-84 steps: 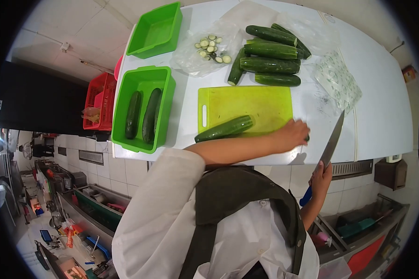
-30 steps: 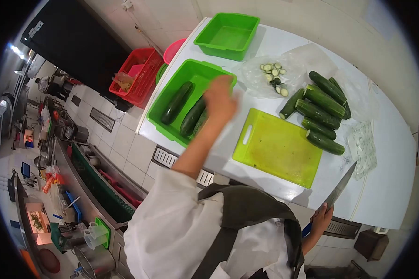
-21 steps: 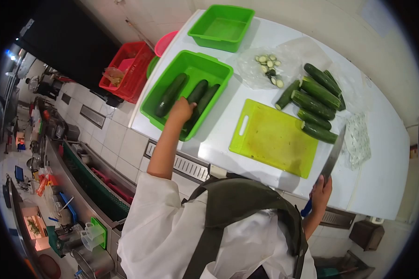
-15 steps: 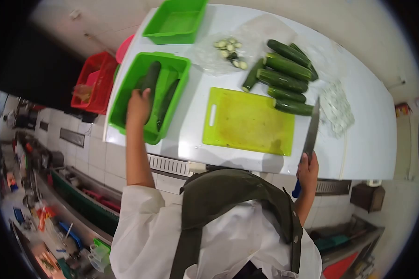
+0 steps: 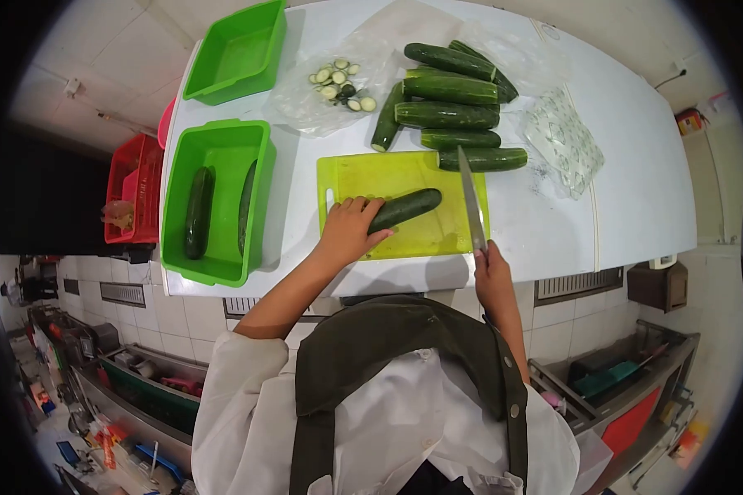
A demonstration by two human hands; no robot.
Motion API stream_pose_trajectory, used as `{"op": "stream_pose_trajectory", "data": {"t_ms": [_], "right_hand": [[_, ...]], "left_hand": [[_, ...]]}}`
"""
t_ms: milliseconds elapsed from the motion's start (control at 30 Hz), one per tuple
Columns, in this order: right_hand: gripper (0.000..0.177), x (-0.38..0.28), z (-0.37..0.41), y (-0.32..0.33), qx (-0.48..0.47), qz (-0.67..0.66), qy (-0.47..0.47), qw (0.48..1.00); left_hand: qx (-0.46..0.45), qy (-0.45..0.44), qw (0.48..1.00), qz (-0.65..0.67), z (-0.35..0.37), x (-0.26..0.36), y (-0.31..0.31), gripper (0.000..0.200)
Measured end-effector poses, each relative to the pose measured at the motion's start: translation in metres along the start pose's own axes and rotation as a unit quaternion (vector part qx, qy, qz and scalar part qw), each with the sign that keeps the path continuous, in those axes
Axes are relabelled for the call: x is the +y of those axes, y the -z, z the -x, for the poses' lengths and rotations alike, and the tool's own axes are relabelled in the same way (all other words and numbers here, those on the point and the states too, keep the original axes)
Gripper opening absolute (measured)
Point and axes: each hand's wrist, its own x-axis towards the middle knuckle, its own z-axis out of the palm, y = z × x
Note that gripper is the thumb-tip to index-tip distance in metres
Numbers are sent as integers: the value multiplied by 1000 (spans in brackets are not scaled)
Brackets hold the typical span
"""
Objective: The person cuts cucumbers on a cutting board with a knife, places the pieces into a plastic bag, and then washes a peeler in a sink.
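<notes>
My left hand [image 5: 354,229] is closed round one end of a dark green cucumber [image 5: 409,208], which lies at a slant on the yellow-green cutting board [image 5: 347,173]. In my right hand [image 5: 494,276] is a knife [image 5: 472,202], its long blade pointing away from me over the board's right side. The blade tip is close to a trimmed cucumber [image 5: 504,159] at the board's far right corner. Several more trimmed cucumbers [image 5: 446,114] lie in a group behind the board. To the left, a green tub [image 5: 260,140] holds two cucumbers.
Cut-off cucumber ends [image 5: 338,78] lie on a clear plastic bag [image 5: 293,120] behind the board. A second green tub [image 5: 215,95] stands at the far left. A crumpled patterned wrapper [image 5: 563,140] rests on the right. Beyond the table's left edge is a red crate [image 5: 132,190].
My left hand has brought a cucumber from the green tub onto the cutting board. The knife in my right hand has moved left, over the board's right side. The view has shifted.
</notes>
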Motion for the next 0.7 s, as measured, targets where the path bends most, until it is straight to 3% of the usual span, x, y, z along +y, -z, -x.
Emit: {"op": "stream_pose_trajectory", "data": {"t_ms": [67, 133, 233, 333, 700], "right_hand": [[19, 11, 3, -14, 17, -5, 39, 999], [18, 10, 3, -18, -17, 28, 7, 999], [16, 3, -4, -25, -34, 61, 7, 998], [15, 5, -6, -23, -35, 70, 21, 997], [19, -8, -7, -13, -97, 121, -14, 988]], "left_hand": [[12, -23, 999, -25, -4, 7, 8, 55], [57, -73, 995, -47, -16, 20, 11, 55], [11, -115, 993, -26, -31, 33, -6, 53], [-53, -84, 995, 9, -37, 42, -13, 52], [-92, -75, 992, 29, -45, 35, -14, 51]]}}
